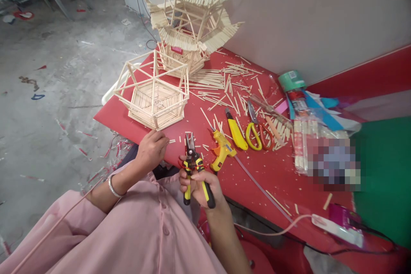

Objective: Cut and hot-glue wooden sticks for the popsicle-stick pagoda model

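Observation:
My right hand [204, 186] grips wire cutters [192, 152] with yellow and black handles, their jaws parted and pointing away from me. My left hand [151, 150] is closed at the table's front edge, just below a six-sided stick frame [157, 122]. Whatever its fingers pinch, if anything, is too small or hidden to make out. The frame has a floor of pale sticks, short posts and crossing bars on top. Behind it rises a tiered stick tower [192, 38] with sloped stick roofs. Small cut stick pieces [205, 147] lie near the cutters.
On the red table [253, 175] lie a yellow glue gun [223, 150], a yellow utility knife [236, 130] and yellow-handled scissors [253, 135]. Loose sticks [208, 79] spread behind them. Packaged sticks [302, 143] and a green-topped container [291, 80] stand right. A cord [276, 233] crosses the front.

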A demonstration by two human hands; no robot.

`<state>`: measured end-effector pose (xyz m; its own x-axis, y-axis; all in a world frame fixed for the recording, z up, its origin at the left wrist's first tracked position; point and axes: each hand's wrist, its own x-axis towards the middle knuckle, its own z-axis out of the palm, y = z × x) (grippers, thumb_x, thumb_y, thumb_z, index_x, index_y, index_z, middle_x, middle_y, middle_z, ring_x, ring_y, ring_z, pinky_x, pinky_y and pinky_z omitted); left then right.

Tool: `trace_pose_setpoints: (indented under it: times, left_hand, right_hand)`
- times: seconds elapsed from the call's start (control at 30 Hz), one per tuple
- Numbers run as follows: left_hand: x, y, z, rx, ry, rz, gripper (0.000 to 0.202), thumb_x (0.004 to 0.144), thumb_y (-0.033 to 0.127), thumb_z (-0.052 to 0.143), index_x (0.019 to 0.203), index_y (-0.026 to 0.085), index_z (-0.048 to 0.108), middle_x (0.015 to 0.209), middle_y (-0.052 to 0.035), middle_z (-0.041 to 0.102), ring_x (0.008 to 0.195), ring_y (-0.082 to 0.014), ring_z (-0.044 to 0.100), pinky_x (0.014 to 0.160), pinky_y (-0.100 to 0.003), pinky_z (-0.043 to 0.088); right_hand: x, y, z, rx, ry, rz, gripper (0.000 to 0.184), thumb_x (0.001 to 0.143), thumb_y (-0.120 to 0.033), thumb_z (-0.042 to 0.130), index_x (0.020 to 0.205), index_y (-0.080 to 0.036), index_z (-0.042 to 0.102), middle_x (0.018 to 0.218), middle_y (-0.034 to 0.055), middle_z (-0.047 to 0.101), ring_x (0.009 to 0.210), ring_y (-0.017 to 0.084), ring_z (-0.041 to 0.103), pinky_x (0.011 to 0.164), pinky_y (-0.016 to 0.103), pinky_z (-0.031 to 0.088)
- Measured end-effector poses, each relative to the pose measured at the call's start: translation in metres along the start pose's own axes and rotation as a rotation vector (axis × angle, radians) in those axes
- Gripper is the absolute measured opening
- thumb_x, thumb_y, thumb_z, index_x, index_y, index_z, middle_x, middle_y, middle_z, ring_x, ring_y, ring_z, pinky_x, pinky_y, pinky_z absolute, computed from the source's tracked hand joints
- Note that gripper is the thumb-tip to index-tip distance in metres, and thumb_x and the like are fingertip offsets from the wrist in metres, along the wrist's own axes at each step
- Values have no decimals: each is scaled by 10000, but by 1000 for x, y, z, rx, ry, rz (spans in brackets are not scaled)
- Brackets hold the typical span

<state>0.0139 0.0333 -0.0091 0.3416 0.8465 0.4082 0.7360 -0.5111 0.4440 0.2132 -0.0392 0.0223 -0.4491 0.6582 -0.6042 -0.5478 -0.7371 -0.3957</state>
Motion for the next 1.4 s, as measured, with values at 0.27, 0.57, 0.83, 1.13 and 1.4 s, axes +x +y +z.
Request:
trace_pose_setpoints:
  times: [0.27, 0.57, 0.83, 1.13, 1.4]
  left_hand:
    - [-1, -2, 1, -7, 11, 6, 241, 933, 159, 479, 820, 181, 690, 809, -70, 654, 733, -184, 551, 687, -317, 473]
    - [14, 17, -16, -316, 171, -219, 159, 884, 173, 568, 808, 204, 704, 812, -29, 688, 728, -128, 635, 661, -239, 520]
    - [21, 35, -25, -491, 143, -254, 165, 821, 112, 588, 735, 190, 705, 737, -20, 695, 638, -115, 623, 577, -221, 510]
    - [17, 38, -27, -511, 131, -235, 129, 820, 138, 623, 737, 193, 705, 747, -21, 711, 637, -115, 643, 589, -213, 518]
    - [20, 33, -32, -538, 11, -153, 187, 879, 182, 573, 754, 190, 712, 725, -38, 703, 641, -128, 647, 614, -227, 517]
  right_hand:
    - [0, 2, -2, 35, -22, 11, 491, 585, -270, 667, 1073, -279, 615, 765, 3, 557, 620, 129, 451, 616, 286, 400]
    - [-16, 10, 19, -649, 176, -221, 552, 620, -120, 628, 1159, -234, 578, 782, -47, 546, 641, 110, 471, 610, 240, 387]
    - [-15, 7, 32, -896, 191, -357, 651, 663, -78, 569, 1288, -225, 464, 799, -52, 546, 668, 116, 495, 675, 262, 419]
    - [-12, 11, 34, -842, 196, -390, 652, 625, -73, 545, 1255, -232, 492, 766, -55, 534, 643, 111, 475, 627, 245, 400]
    - [-9, 19, 20, -821, 193, -433, 692, 630, -67, 569, 1291, -251, 479, 803, -45, 535, 635, 107, 462, 601, 235, 388]
